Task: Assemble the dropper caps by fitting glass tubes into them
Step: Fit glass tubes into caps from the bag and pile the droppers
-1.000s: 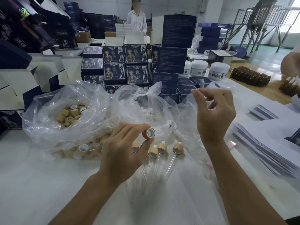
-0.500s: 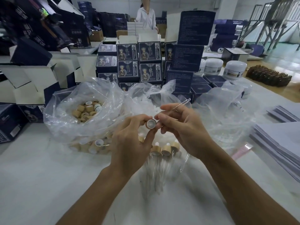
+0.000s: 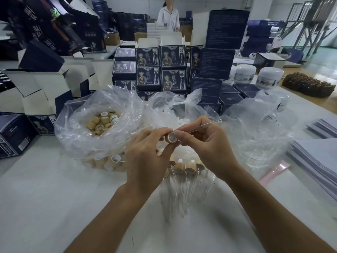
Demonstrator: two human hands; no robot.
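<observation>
the left hand [image 3: 145,157] pinches a cap [image 3: 171,137] between thumb and fingers, with the open side of the cap turned toward the camera. the right hand [image 3: 204,143] pinches a glass tube [image 3: 206,125] near one end; the tube points up and to the right, and its near end is just beside the cap. whether this end is already inside the cap, i cannot tell, because the fingertips hide it.

the tube looks thin, stiff and very light, and i think it is easy to break if it bends against the rim. it is also smooth, so it may slip; the best place to hold it is close to the end that goes in. the cap looks light and hard, good to hold by its sides.

under the hands, finished droppers [image 3: 184,169] lie on the table [image 3: 45,198]. a bag [image 3: 76,128] with loose caps is near on the left.
</observation>
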